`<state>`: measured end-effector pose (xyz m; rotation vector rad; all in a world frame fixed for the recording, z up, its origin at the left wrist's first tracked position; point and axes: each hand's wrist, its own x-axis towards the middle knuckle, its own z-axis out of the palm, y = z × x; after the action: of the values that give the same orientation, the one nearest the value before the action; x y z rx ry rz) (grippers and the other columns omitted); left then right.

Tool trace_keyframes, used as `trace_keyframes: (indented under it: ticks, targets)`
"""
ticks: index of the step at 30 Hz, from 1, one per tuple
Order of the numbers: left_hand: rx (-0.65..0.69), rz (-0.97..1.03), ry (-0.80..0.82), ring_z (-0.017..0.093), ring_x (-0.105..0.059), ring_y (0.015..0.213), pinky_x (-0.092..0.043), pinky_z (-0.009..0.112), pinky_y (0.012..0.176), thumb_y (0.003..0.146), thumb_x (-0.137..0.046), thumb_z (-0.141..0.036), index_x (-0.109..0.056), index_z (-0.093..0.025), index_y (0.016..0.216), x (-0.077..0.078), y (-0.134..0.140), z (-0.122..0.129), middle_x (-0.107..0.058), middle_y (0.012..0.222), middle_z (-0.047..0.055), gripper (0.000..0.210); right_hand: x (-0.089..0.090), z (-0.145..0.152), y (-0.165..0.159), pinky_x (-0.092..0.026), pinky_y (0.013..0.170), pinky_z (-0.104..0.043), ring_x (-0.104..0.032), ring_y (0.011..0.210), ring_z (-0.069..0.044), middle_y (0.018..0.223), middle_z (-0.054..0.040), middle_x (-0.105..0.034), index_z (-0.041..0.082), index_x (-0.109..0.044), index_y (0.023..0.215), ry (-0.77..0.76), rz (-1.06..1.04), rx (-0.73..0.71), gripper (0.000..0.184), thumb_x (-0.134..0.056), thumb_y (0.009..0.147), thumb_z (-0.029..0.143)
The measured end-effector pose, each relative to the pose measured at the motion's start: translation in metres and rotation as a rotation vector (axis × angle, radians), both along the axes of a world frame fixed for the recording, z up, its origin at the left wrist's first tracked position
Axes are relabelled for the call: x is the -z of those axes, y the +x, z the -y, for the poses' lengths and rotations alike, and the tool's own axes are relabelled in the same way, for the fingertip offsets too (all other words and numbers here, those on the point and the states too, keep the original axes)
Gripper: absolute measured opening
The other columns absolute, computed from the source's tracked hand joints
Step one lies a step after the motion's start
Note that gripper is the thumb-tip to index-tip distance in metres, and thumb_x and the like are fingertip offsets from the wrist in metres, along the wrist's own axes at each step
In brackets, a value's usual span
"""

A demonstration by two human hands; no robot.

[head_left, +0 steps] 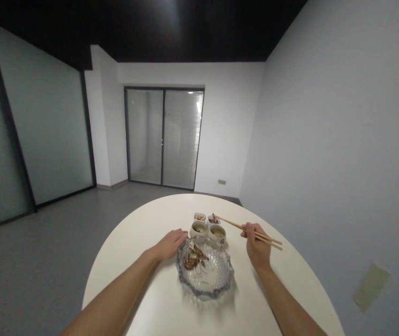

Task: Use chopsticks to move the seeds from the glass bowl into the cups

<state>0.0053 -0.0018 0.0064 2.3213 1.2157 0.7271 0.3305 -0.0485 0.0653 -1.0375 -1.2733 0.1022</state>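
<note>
My right hand [257, 245] is closed around a pair of wooden chopsticks [232, 223]. Their tips reach into a small white dish [214, 224] of dark brown pieces at the back right of the group. Beside it stands another white dish [199, 223] with pale tan pieces. Two cream cups, a left cup [198, 233] and a right cup [218, 239], sit just in front. Nearest me is a clear scalloped glass bowl [204, 293], with several brown, elongated pieces [192, 259] on its left side. My left hand [171, 243] lies flat with fingers stretched out, beside the bowl's upper left rim.
Everything stands on a round white table [132, 247]. A white wall [325, 154] runs close along the right side. Behind the table are a glass double door [164, 137] with blinds and grey floor [66, 242]. Frosted glass panels [45, 116] line the left.
</note>
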Motion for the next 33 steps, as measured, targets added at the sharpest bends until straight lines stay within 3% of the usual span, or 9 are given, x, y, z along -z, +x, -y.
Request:
trace_keyframes:
  ticks: [8, 17, 26, 33]
  targets:
    - [0.031, 0.017, 0.040, 0.029, -0.060, 0.120, -0.041, 0.043, 0.115, 0.111, -0.022, -0.055, -0.071, -0.020, 0.127, 0.002, -0.001, -0.002, -0.072, 0.132, 0.012, 0.062, 0.014, -0.019, 0.000, -0.048, 0.057, -0.030, -0.062, 0.058, -0.019, 0.060, -0.0015, -0.065, 0.022, -0.068, 0.071, -0.043, 0.077, -0.009, 0.064, -0.051, 0.095, 0.078]
    - [0.020, -0.003, 0.034, 0.029, -0.057, 0.125, -0.038, 0.044, 0.118, 0.111, -0.023, -0.054, -0.070, -0.021, 0.129, 0.005, -0.002, -0.004, -0.069, 0.138, 0.011, 0.060, 0.028, -0.032, 0.008, -0.053, 0.063, -0.032, -0.068, 0.065, -0.022, 0.066, -0.0037, -0.071, 0.020, -0.074, 0.081, -0.107, 0.076, -0.022, 0.065, -0.051, 0.094, 0.079]
    - [-0.013, 0.021, -0.006, 0.031, -0.054, 0.136, -0.034, 0.047, 0.122, 0.110, -0.024, -0.059, -0.068, -0.020, 0.135, 0.007, -0.004, -0.005, -0.066, 0.145, 0.012, 0.064, 0.012, -0.007, -0.005, -0.056, 0.061, -0.032, -0.068, 0.063, -0.021, 0.068, -0.0058, -0.072, 0.020, -0.075, 0.078, -0.044, -0.004, -0.099, 0.065, -0.054, 0.093, 0.080]
    - [-0.016, 0.013, -0.012, 0.032, -0.055, 0.136, -0.033, 0.047, 0.123, 0.108, -0.023, -0.062, -0.069, -0.019, 0.137, 0.012, -0.005, -0.008, -0.065, 0.146, 0.012, 0.069, -0.007, 0.021, -0.018, -0.049, 0.050, -0.028, -0.059, 0.051, -0.018, 0.053, -0.0021, -0.061, 0.022, -0.071, 0.067, -0.082, 0.084, -0.307, 0.067, -0.050, 0.096, 0.078]
